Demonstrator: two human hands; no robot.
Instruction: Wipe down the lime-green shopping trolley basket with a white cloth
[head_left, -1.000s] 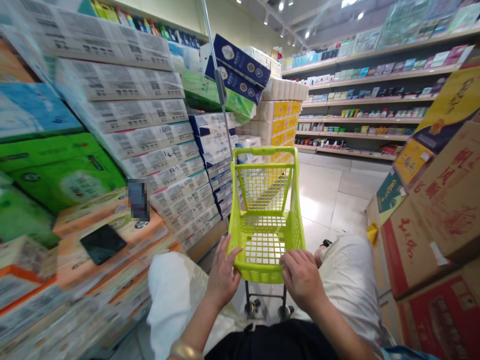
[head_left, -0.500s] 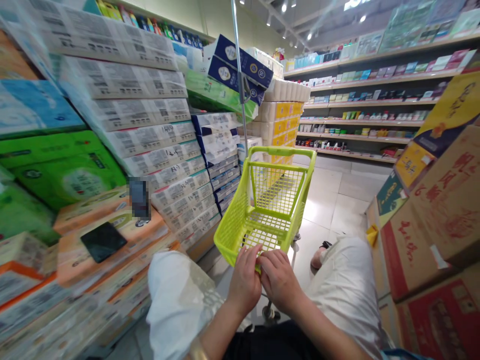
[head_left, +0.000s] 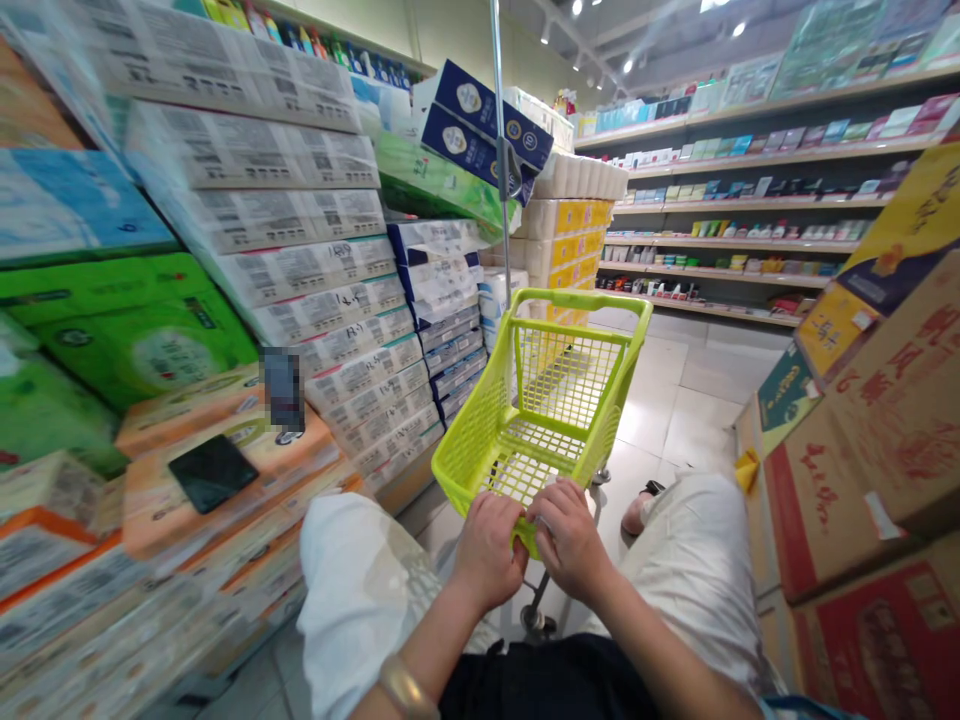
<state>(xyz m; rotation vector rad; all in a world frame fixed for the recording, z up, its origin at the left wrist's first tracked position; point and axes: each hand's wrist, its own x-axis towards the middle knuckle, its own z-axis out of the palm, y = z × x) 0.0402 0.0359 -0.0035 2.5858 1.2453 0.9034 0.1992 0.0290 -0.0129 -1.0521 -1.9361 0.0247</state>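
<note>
A lime-green plastic shopping cart with grid walls stands between my knees. Nothing lies in its basket. My left hand is closed over the near rim, its fingers curled across the top edge. Close beside it, my right hand grips the same rim a little to the right. Both thumbs are partly hidden against the rim's near side. One caster shows on the floor beneath my hands.
Stacked tissue packs rise on the left. A dark flat tablet-like object lies on orange packs. Cardboard cartons line the right side. A metal pole stands behind the cart; stocked shelves fill the back.
The cart has tilted or turned slightly, its far end shifting right. My right hand has moved a little right and up along the rim, and both hands now wrap it more firmly.
</note>
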